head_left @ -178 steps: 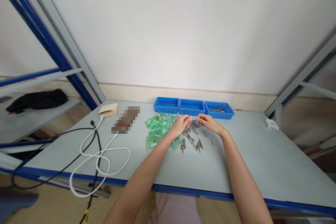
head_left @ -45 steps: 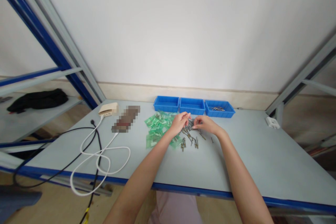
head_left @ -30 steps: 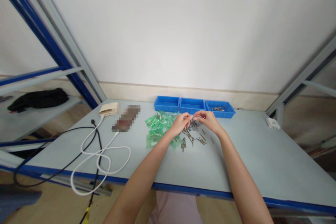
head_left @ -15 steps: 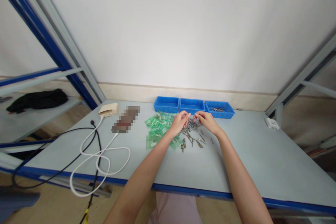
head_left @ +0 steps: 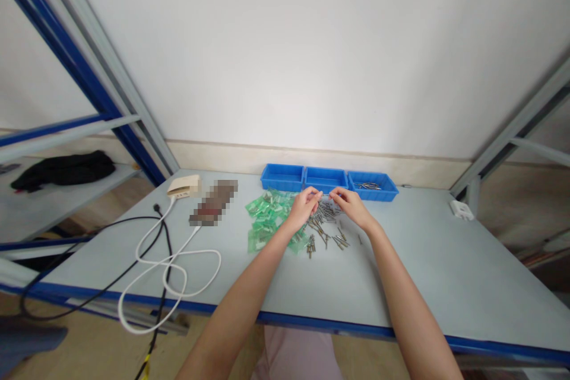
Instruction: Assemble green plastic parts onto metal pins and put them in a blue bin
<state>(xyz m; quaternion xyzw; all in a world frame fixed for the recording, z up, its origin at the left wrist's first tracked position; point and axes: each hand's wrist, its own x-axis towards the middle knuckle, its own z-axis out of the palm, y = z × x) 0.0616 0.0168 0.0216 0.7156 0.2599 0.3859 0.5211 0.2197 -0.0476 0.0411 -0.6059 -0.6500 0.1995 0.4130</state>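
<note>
My left hand (head_left: pixel 306 206) is closed in a pinch above the loose metal parts. Close to its right, my right hand (head_left: pixel 351 205) pinches too, fingertips facing the left ones. Between the two sets of fingertips a thin metal pin (head_left: pixel 326 195) shows, small and partly hidden by the fingers. Beneath the hands lies a pile of slim metal pins (head_left: pixel 328 214). Several thicker pieces with brassy ends (head_left: pixel 341 241) and another small cluster (head_left: pixel 310 246) lie nearer the front. Crumpled green plastic bags (head_left: pixel 267 219) with small parts in them lie beside my left hand.
Three blue trays stand in a row at the back: left (head_left: pixel 282 177), middle (head_left: pixel 326 178), and right (head_left: pixel 383 193) with metal parts inside. A beige box (head_left: pixel 180 187), white cable (head_left: pixel 178 294) and black cable (head_left: pixel 120 276) are at left; a white device (head_left: pixel 461 209) sits far right.
My right fingertips have shifted slightly towards the left hand's, and the thin pin now shows between them. Trays, bags and the pile stay where they were.
</note>
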